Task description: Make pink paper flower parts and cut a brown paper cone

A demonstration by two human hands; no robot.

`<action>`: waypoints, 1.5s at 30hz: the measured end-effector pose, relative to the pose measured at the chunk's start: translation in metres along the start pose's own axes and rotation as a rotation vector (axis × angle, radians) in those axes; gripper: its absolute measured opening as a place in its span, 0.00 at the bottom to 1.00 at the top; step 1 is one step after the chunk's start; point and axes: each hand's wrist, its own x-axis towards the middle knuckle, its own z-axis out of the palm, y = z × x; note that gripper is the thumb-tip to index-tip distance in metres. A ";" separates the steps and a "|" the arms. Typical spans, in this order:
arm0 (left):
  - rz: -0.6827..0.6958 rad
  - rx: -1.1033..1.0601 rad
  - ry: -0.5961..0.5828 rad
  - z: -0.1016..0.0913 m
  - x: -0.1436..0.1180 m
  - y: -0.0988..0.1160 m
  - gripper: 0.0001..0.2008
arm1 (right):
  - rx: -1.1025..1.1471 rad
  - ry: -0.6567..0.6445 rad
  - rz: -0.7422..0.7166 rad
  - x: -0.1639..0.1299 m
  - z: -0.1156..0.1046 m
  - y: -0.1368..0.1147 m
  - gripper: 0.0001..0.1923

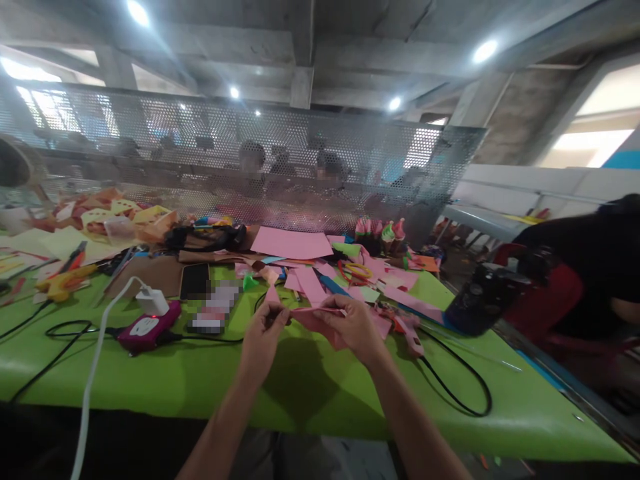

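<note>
A shared craft workshop in a bare concrete hall: a long green-covered work table (150, 380) strewn with pink paper sheets (291, 243) and cut card shapes (107, 217), a perforated metal mesh divider (210, 153) (other workers seated behind it), and exposed concrete ceiling beams (302, 60).

Open green table (320, 393) right in front of both hands, near edge bare; easy way in from below. Left side blocked low: black cable (55, 347), white cord (95, 353) & pink power bank (147, 330) lie across it. Right: another black cable (460, 380) loops over the cloth, black device (483, 300) sits at the edge, a seated person (590, 280) just beyond. Ahead, paper scraps (320, 277) crowd the mid table, then a mesh screen (250, 160) shuts off the far side.
</note>
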 end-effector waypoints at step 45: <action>0.095 0.350 -0.316 0.003 0.023 0.002 0.08 | 0.231 0.104 0.016 -0.004 -0.002 0.010 0.15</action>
